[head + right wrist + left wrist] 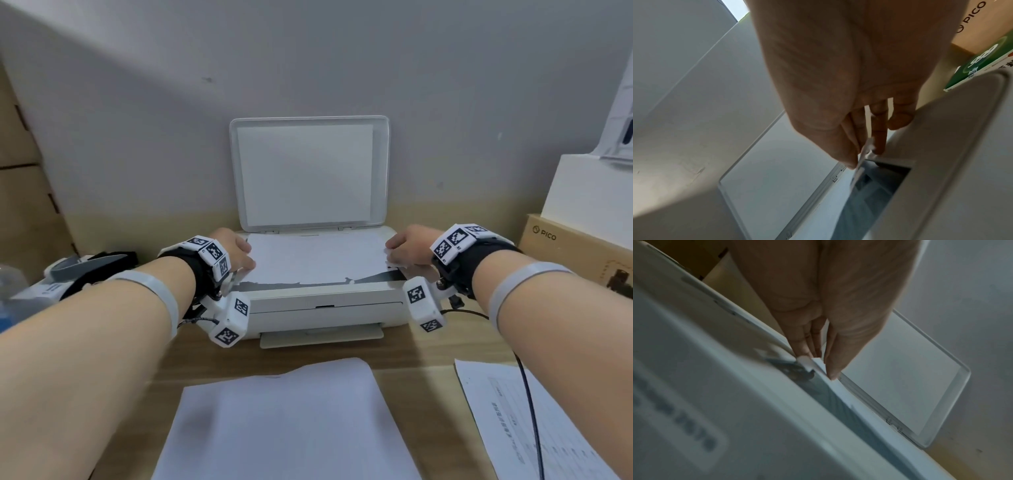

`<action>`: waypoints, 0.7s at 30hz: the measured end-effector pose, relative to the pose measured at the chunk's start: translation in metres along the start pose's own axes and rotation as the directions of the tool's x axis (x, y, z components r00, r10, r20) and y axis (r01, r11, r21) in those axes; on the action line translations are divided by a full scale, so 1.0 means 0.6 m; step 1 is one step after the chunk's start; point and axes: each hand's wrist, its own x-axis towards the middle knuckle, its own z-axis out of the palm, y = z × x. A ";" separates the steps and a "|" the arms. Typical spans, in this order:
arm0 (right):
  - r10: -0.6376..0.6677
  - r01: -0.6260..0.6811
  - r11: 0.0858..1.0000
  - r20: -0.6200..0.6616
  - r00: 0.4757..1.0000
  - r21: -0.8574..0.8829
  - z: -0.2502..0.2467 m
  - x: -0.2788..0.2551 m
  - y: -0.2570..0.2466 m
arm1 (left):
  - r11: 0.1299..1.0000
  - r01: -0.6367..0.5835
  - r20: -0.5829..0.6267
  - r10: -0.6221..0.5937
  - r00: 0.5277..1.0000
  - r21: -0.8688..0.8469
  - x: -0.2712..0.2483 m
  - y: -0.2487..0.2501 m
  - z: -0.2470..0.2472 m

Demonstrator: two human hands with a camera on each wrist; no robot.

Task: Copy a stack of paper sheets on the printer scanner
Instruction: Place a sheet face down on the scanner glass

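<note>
A single sheet (318, 257) is held over the scanner glass (308, 282) of the printer (325, 308), whose lid (310, 173) stands raised at 12 o'clock. The sheet's 9 o'clock edge is pinched in the grip of the left hand (233, 248), thumb against fingers (806, 344), as the left wrist view shows. Its 3 o'clock edge is pinched in the same way by the right hand (409, 246). The near edge of the sheet is lifted off the glass, so a dark strip of glass is seen beneath it; whether the sheet is being laid down or taken off cannot be told.

On the bench (428, 353), a blank-faced pile of sheets (284, 421) lies at 6 o'clock of the printer, and a printed sheet (534, 418) lies at about 4 o'clock. The task is judged to be partway through: the lid is already up and one sheet is at the glass, while closing the lid, starting the copy and working through the remaining sheets appear to be left.
</note>
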 end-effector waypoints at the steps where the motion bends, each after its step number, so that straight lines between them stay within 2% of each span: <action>1: -0.001 0.001 1.000 0.002 1.000 0.001 0.001 0.005 -0.001 | 1.000 0.000 -0.002 0.000 1.000 -0.001 0.003 -0.002 0.002; 5: 0.008 -0.007 1.000 0.029 1.000 -0.015 0.000 0.005 -0.003 | 0.999 -0.003 -0.007 0.003 1.000 0.033 0.005 -0.004 0.006; 8: 0.014 -0.012 0.999 0.039 0.999 -0.037 -0.007 -0.007 -0.008 | 0.996 -0.003 0.047 -0.001 0.999 0.088 -0.004 0.005 -0.001; 12: 0.027 -0.028 0.998 0.026 0.999 0.060 -0.024 -0.018 -0.018 | 0.997 -0.016 0.052 0.011 0.999 0.080 -0.020 0.019 -0.026; 16: 0.032 -0.030 0.987 -0.006 0.999 0.159 -0.050 0.001 -0.036 | 0.996 -0.019 0.000 0.019 1.000 -0.088 0.009 0.026 -0.055; 21: 0.048 -0.024 0.954 -0.072 0.996 0.298 -0.065 0.065 -0.051 | 0.913 0.017 -0.034 -0.033 0.999 -0.407 0.081 0.050 -0.077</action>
